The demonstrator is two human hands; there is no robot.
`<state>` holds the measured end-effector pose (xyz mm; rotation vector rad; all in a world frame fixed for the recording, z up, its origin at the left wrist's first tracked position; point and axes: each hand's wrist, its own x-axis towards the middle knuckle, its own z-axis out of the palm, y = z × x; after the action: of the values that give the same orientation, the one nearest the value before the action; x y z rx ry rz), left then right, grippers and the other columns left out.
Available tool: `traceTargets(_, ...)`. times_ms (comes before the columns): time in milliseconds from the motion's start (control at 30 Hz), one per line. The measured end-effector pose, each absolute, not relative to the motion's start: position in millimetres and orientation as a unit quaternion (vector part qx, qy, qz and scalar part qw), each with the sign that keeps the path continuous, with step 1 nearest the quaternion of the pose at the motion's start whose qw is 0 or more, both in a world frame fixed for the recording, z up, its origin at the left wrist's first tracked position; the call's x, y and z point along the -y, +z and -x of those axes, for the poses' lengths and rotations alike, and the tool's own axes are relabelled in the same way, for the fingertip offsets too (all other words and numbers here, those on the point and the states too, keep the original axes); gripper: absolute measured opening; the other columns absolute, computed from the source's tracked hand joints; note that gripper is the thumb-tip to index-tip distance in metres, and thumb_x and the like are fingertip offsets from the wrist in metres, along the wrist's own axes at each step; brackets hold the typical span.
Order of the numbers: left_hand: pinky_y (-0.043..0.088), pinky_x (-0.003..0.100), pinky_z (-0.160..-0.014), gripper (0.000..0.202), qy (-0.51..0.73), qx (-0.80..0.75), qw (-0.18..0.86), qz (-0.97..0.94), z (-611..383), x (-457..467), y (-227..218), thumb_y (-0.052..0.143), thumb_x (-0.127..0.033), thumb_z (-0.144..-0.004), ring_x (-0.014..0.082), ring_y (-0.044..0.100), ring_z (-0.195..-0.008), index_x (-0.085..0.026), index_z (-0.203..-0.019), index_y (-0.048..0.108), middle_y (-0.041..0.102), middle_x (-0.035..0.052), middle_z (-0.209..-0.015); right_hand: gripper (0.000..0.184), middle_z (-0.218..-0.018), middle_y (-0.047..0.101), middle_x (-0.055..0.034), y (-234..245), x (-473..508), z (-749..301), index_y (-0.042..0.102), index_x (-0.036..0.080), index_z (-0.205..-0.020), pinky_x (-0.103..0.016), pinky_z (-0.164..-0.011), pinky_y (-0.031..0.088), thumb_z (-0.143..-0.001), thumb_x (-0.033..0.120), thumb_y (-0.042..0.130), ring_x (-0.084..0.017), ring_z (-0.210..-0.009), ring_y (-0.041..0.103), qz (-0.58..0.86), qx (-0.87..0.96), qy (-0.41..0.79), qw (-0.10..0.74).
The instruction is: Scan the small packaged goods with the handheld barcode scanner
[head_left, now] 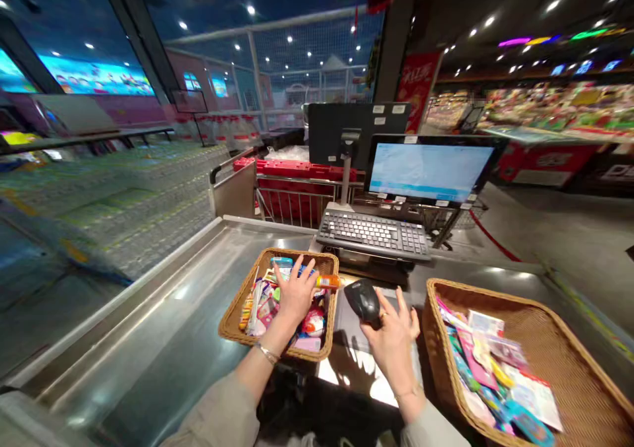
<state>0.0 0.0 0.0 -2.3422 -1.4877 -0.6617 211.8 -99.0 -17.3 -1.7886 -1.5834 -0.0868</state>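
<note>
My left hand reaches into a small wicker basket, its fingers spread over colourful packaged goods. An orange tube-shaped item pokes over the basket's right rim, close to my fingertips. Whether my fingers touch it, I cannot tell. In my right hand is a black handheld barcode scanner, held just right of that basket with its rounded head toward it. The thumb and fingers close around its near end, and its grip is mostly hidden. Bright light falls on the surface below my right hand.
A larger wicker basket with several packaged items stands at the right. Behind my hands are a keyboard, a lit monitor and a second screen's back. The metal counter has a raised left edge. Red crates sit beyond.
</note>
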Motion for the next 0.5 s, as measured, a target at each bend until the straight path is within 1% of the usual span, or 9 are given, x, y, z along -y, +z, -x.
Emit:
traceTargets(167,-0.018,0.073,-0.106,0.028,-0.245,0.508,0.159,0.810,-3.5,2.9,0.8,0.056,-0.026,-0.089,0.0314,0.030,-0.143,-0.033,-0.114,0.066,0.052,0.0023,-0.142,0.016,-0.129,0.062,0.0004,-11.9,100.9,-208.6,0.069,0.025,-0.082,-0.062,-0.109,0.013,-0.071,0.026,0.058,-0.034,-0.140,0.028,0.686,0.625,-0.037,0.371)
traceTargets(333,-0.015,0.074,-0.107,0.029,-0.263,0.503,0.165,0.806,-10.1,4.5,3.8,0.059,-0.028,-0.088,0.0330,0.026,-0.144,-0.034,-0.115,0.066,0.053,0.0025,-0.141,0.015,-0.129,0.062,0.0009,-6.9,103.8,-209.5,0.069,0.026,-0.082,-0.063,-0.108,0.012,-0.072,0.026,0.057,-0.034,-0.141,0.027,0.681,0.627,-0.033,0.378)
traceTargets(500,-0.016,0.075,-0.106,0.031,-0.269,0.496,0.168,0.808,-16.6,2.2,5.6,0.063,-0.029,-0.085,0.0342,0.025,-0.145,-0.035,-0.115,0.065,0.053,0.0024,-0.141,0.015,-0.129,0.062,0.0005,-1.0,106.6,-210.3,0.069,0.025,-0.081,-0.062,-0.110,0.011,-0.072,0.024,0.057,-0.033,-0.142,0.025,0.672,0.633,-0.037,0.383)
